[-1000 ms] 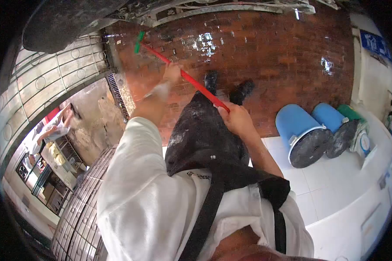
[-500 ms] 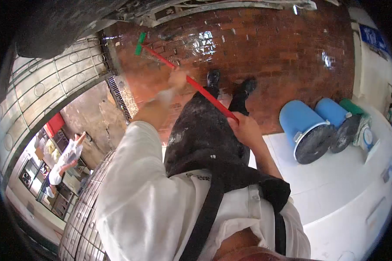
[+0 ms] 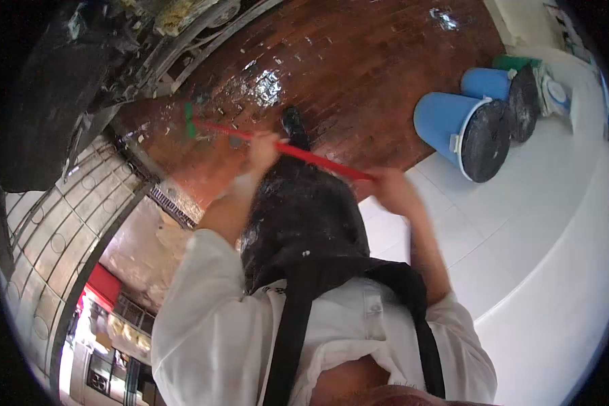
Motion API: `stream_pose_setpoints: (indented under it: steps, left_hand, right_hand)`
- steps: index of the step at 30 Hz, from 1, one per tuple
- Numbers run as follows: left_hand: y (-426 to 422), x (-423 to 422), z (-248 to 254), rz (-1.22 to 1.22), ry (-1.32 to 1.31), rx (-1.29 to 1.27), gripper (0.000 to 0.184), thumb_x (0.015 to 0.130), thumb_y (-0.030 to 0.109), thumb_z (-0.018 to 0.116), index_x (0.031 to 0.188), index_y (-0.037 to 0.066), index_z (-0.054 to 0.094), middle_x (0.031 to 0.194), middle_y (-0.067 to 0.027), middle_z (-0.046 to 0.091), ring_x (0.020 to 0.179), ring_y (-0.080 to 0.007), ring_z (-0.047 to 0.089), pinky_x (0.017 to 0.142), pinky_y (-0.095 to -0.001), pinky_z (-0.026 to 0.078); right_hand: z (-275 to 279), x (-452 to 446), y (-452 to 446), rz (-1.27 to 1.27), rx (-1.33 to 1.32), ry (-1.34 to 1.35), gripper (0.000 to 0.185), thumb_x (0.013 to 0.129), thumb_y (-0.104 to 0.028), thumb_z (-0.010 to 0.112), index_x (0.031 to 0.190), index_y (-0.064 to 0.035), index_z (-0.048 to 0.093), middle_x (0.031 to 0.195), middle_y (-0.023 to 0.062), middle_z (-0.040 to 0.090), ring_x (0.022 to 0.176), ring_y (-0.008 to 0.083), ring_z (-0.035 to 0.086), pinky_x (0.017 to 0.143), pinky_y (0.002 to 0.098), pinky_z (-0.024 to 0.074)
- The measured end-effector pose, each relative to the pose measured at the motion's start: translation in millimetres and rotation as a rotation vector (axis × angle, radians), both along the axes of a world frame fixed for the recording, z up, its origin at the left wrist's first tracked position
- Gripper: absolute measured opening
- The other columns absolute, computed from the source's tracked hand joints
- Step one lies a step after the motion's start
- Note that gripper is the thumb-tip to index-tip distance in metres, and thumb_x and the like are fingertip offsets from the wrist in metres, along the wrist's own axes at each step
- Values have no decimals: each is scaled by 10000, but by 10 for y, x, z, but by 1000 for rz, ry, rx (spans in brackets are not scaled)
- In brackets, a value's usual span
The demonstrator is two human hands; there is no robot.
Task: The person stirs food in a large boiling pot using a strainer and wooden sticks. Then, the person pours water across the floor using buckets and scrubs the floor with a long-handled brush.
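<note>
A long red pole with a narrow green crosswise head point(image 3: 189, 120) slants across my front, its head down on the wet brick floor point(image 3: 345, 88). Blur hides whether that head is a brush or a squeegee. Partway along the red pole point(image 3: 325, 163), my left hand point(image 3: 264, 150) is closed around it. At the upper end my right hand point(image 3: 396, 192) grips it, with the fingers partly smeared by motion. My dark, stained apron point(image 3: 304, 216) hangs below the pole, and one black shoe point(image 3: 292, 122) shows beyond it.
Blue barrels with dark lids point(image 3: 450, 128) stand on the right beside white tiles point(image 3: 487, 223). A dark, grimy machine point(image 3: 54, 108) overhangs the upper left. A metal grille point(image 3: 68, 223) and a floor drain point(image 3: 171, 207) lie on the left.
My view has turned, so the barrels sit higher and further left. The green head appears lower and further left, and the pole lies flatter. Both hands still hold it.
</note>
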State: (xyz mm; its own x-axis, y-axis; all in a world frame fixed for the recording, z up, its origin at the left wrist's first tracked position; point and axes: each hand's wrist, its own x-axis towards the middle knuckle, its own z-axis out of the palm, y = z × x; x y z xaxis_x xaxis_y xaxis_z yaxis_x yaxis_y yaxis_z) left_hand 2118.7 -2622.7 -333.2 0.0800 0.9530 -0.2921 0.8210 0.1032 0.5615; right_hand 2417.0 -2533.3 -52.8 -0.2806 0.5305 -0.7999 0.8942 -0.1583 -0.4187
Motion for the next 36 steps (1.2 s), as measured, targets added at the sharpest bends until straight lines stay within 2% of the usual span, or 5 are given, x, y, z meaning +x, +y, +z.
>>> stream_pose_setpoints:
  steps: [5,15,21,25,36]
  left_hand:
    - [-386,-532,150,15,-42,118,289,839,341,684,695,91,662,817,-138,682,855,-388,618,844,-482,459]
    - [-1058,2955,1236,-367,-283,-42,232,833,356,629,795,150,729,817,-147,690,868,-369,653,765,-493,511]
    - [-2400,1780,210,-377,-121,-150,152,827,238,630,853,126,729,918,-128,688,918,-336,648,804,-497,509]
    - [-2629,-392,-532,-401,128,-137,196,850,273,602,882,147,748,938,-126,671,989,-327,612,908,-470,477]
    - [-3571,119,809,-457,-365,-250,152,791,215,638,831,103,733,941,-180,678,1002,-379,610,868,-510,476]
  right_hand:
    - [199,-379,-518,190,77,70,278,934,-285,604,1094,-76,697,948,195,695,875,333,678,772,425,517]
    - [2244,2140,-1543,-348,-34,-255,260,913,-171,643,1046,49,679,750,10,573,712,103,490,654,262,425]
    - [619,1673,-3353,-432,-55,64,198,919,-79,616,1093,-1,671,768,-22,587,711,92,505,656,254,445]
    - [-499,-142,-3962,-237,-56,90,250,935,-215,605,1133,-69,649,931,212,685,858,418,651,768,445,514]
    - [1400,-369,-5165,-693,-98,-118,277,941,-221,625,1120,-17,687,683,-38,543,567,54,462,508,234,404]
